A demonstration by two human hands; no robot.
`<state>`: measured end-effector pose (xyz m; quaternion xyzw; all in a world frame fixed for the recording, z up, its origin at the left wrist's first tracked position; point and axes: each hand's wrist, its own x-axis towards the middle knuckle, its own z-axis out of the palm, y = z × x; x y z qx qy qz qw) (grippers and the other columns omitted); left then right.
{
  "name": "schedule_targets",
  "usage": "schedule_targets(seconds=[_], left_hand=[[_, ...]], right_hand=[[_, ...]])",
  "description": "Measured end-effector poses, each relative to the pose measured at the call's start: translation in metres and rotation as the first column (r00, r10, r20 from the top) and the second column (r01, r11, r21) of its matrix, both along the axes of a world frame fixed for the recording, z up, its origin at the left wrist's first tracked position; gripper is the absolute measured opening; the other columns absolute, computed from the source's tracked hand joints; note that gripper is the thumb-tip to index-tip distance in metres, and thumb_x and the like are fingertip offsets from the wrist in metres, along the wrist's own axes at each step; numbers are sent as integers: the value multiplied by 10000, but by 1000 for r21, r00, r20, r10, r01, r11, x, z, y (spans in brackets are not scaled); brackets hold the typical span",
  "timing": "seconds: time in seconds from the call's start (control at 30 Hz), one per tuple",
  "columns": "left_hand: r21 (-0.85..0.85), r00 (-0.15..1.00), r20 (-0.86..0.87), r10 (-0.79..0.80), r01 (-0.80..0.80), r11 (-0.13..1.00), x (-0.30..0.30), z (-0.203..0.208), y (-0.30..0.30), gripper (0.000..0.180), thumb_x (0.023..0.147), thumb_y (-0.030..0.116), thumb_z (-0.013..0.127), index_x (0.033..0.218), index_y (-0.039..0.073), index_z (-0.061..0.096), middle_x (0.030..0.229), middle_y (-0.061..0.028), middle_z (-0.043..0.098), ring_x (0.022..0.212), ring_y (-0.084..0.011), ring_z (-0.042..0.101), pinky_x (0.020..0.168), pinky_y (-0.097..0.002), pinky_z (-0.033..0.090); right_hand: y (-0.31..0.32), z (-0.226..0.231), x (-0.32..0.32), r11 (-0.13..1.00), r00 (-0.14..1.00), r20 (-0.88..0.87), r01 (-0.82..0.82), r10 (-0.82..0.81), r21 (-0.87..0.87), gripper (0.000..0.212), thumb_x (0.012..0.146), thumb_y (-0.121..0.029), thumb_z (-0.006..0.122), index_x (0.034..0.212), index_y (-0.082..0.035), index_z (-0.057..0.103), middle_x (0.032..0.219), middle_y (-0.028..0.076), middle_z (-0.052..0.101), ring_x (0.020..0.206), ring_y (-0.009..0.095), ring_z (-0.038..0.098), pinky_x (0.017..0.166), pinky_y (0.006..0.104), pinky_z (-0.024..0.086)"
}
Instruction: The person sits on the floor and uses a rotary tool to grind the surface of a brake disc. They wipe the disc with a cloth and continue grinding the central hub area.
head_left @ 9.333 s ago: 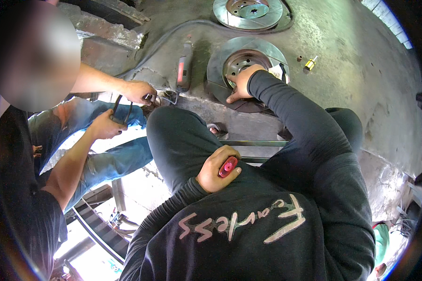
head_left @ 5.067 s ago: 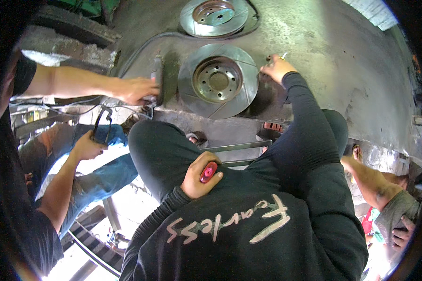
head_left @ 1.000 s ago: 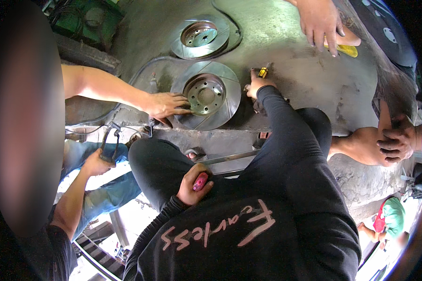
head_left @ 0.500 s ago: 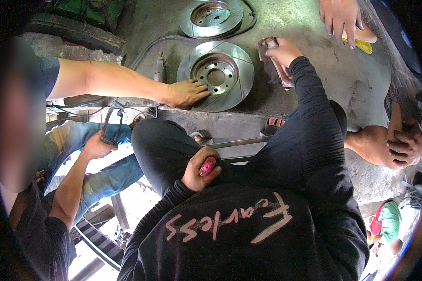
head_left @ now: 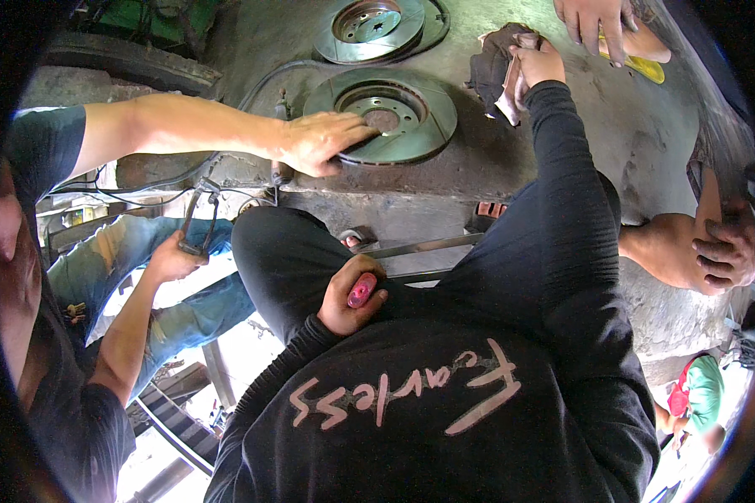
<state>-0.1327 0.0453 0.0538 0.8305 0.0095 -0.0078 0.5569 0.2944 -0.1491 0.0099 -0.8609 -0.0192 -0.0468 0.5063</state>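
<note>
Right fingers on a dark rag, left fingers around a red-pink handle

The person's right hand pinches a crumpled dark rag, bunched at and left of the fingertips; whether it touches the concrete is unclear. The left hand is curled closed around a red-pink handle near the lap.

Left of the right fingers and nearer the body, well apart, lies a slotted brake disc; a co-worker's hand rests on its left side, fingers spread.

The step in hand seems to be handling the rag. Moving it next calls for a secure pinch, clear of the co-worker's fingers.
</note>
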Motion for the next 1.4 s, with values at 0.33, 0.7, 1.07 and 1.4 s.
schedule_targets(seconds=[0.33, 0.7, 1.07, 1.4], left_hand=[[44, 1000, 2, 0, 0, 999, -3, 5, -5, 293, 747, 2, 696, 1011, 4, 569, 962, -132, 591, 913, -301, 597, 842, -360, 468], [123, 998, 48, -35, 29, 992, -5, 7, -7, 290, 763, 27, 699, 1019, 10, 564, 970, -139, 586, 923, -324, 594, 849, -373, 466], [93, 998, 58, -23, 18, 996, -5, 5, -8, 327, 767, 28, 706, 1057, 10, 556, 1002, -149, 590, 948, -322, 596, 864, -385, 467], [113, 998, 53, -30, 23, 993, -9, 5, -8, 335, 771, 31, 704, 1068, 5, 551, 1018, -151, 584, 953, -321, 593, 870, -388, 468]], right_hand=[[-7, -8, 10, 965, 992, -51, 124, -116, 231, 425, 739, -201, 764, 1026, 69, 605, 939, 200, 696, 865, 287, 668, 801, 387, 513], [-12, 16, -6, 884, 973, -229, 138, -36, 447, 379, 750, -147, 773, 1038, 55, 631, 867, 112, 658, 725, 195, 594, 661, 326, 487], [-8, 4, -1, 828, 991, -126, 99, -34, 552, 342, 765, -120, 745, 1025, 52, 604, 826, 125, 665, 605, 209, 605, 569, 347, 485], [-1, -16, 6, 888, 992, -127, 59, -1, 456, 327, 753, -119, 742, 1014, 48, 636, 834, 100, 663, 690, 178, 600, 642, 339, 485]])
